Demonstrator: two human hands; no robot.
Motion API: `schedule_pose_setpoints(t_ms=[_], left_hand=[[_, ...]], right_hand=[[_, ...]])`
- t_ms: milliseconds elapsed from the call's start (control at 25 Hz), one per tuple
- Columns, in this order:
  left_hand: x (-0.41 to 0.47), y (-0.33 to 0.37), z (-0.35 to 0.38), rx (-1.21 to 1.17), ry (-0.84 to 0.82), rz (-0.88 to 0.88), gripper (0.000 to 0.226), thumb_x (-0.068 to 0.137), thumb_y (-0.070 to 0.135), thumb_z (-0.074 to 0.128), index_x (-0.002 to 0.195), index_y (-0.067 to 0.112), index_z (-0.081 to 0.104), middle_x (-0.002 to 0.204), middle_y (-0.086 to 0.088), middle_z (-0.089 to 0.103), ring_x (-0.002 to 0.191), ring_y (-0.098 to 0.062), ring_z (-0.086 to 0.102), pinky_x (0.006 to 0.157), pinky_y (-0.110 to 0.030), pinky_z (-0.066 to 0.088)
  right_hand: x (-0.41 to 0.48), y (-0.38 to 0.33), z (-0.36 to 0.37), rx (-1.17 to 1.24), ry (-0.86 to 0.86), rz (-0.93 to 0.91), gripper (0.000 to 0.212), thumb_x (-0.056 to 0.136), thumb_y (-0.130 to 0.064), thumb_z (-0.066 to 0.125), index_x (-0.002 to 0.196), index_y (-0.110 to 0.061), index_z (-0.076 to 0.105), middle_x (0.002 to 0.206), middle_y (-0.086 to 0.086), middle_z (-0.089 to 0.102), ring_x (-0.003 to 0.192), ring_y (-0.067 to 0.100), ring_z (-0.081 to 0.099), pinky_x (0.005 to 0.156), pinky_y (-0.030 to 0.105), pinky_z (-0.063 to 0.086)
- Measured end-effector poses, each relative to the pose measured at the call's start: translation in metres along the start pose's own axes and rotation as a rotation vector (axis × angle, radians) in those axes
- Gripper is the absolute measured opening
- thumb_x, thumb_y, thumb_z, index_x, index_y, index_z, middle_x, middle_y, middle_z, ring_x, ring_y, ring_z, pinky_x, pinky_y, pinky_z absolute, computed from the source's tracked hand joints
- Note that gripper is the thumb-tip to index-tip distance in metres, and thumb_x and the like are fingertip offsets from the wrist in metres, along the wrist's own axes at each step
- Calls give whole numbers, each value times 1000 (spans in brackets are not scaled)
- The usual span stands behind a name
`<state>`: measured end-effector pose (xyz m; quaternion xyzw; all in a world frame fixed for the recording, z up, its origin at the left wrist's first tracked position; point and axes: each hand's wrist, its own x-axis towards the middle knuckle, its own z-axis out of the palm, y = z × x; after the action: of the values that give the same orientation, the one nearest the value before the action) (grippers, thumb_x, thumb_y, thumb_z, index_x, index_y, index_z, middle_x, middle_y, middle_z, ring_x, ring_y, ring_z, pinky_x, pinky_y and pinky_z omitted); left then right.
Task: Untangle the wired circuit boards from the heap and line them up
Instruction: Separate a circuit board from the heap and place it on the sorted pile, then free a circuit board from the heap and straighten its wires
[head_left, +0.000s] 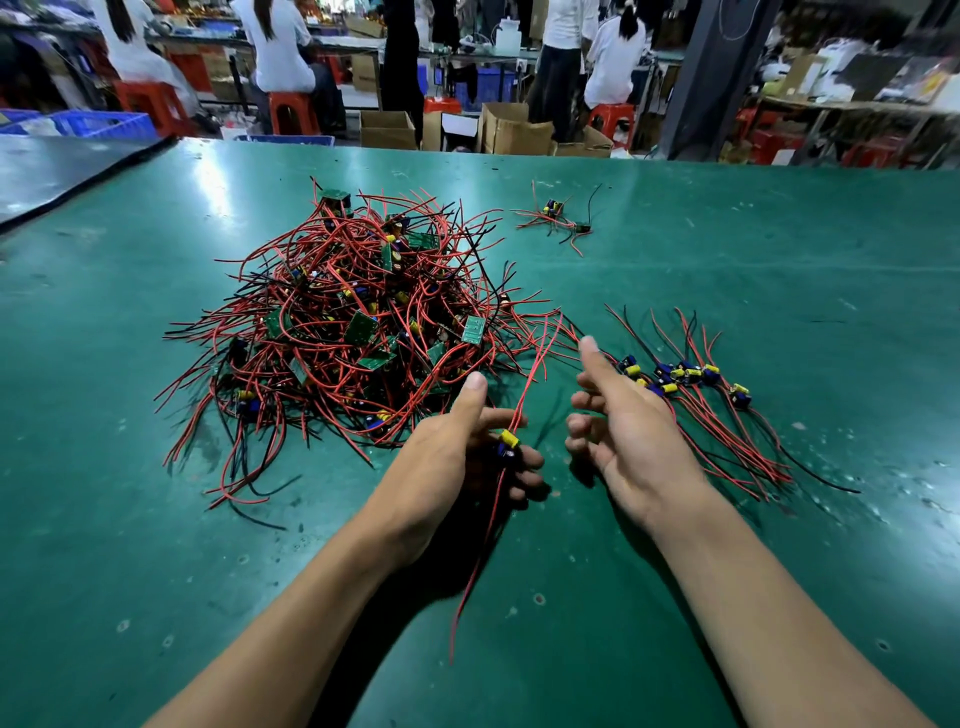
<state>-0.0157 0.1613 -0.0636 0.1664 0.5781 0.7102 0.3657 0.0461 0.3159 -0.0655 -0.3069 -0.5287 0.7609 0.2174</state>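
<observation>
The left hand (457, 452) holds one wired board (508, 442), wires running 12 to 6; the row of boards (685, 375) lies at 2 o'clock, beside the empty, loose right hand (626, 436).

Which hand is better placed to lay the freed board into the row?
Probably the right hand: it is open, empty and beside the row. The left hand grips the board close by, so a handover is short.

a green table (727, 270) (scuffed and pitted) carries a big heap (353, 322) of red- and black-wired circuit boards at left, a lined-up row (691, 384) at right, and a small cluster (558, 218) farther back.
</observation>
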Motion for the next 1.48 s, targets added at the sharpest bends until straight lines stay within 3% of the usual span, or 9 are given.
schedule_pose_setpoints(t_ms=[160, 240, 360, 480, 640, 880, 1080, 1320, 1480], left_hand=[[4, -4, -6, 99, -26, 31, 75, 81, 71, 34, 124, 18, 64, 113, -8, 73, 102, -19, 70, 95, -41, 54], [4, -4, -8, 130, -19, 26, 80, 75, 77, 35, 130, 24, 60, 123, 3, 69, 108, -9, 67, 96, -30, 53], [4, -4, -5, 90, -40, 18, 83, 74, 76, 35, 138, 25, 51, 125, 11, 65, 99, -10, 71, 82, -28, 58], [9, -3, 0, 60, -52, 17, 77, 77, 72, 35, 139, 28, 47, 122, 16, 65, 100, -15, 70, 86, -37, 57], [14, -2, 4, 78, -35, -52, 60, 90, 63, 33, 136, 29, 49, 103, 22, 70, 98, -13, 70, 98, -45, 49], [7, -3, 0, 34, -12, 13, 45, 99, 50, 35, 130, 23, 54, 115, 7, 69, 103, -19, 69, 81, -37, 58], [7, -2, 2, 46, 23, 26, 45, 102, 45, 32, 126, 17, 57, 120, -7, 67, 99, -25, 71, 81, -40, 58], [7, -3, -1, 100, 11, 33, 52, 103, 45, 31, 110, 5, 65, 102, -13, 75, 90, -30, 73, 77, -37, 59], [7, -4, -1, 104, 6, 39, 49, 103, 41, 35, 109, 2, 65, 102, -18, 73, 88, -31, 72, 78, -38, 59]], right_hand=[[-16, 9, 12, -563, -108, -252, 54, 64, -65, 80, 83, -22, 54, 72, -10, 61, 60, 8, 57, 55, 26, 47], [-19, 11, 14, -727, -110, -355, 42, 69, -52, 83, 86, -24, 58, 79, -9, 67, 62, 5, 56, 64, 24, 50], [-19, 6, 12, -722, -109, -430, 21, 78, -28, 83, 84, -23, 63, 73, -9, 69, 56, 5, 57, 60, 19, 48], [-8, -4, 1, -676, 64, -455, 11, 84, -14, 76, 81, -17, 66, 71, -2, 70, 64, 17, 67, 68, 29, 53], [-6, -7, -8, -675, -68, -278, 14, 85, -26, 78, 90, -16, 71, 81, -1, 71, 76, 19, 66, 77, 33, 52], [-8, 3, 1, -960, -14, -341, 32, 79, -36, 81, 105, -27, 64, 90, -7, 64, 69, 4, 51, 71, 24, 40], [1, 6, -5, -959, 105, -398, 15, 82, -21, 74, 97, -23, 70, 78, -10, 67, 67, 9, 58, 66, 19, 43], [19, -12, -38, -1018, 497, -583, 33, 91, -20, 67, 122, -12, 69, 116, 13, 70, 108, 33, 60, 96, 38, 44], [22, -4, -37, -1289, 479, -548, 44, 86, -30, 73, 128, -18, 66, 133, 8, 60, 126, 32, 46, 105, 42, 34]])
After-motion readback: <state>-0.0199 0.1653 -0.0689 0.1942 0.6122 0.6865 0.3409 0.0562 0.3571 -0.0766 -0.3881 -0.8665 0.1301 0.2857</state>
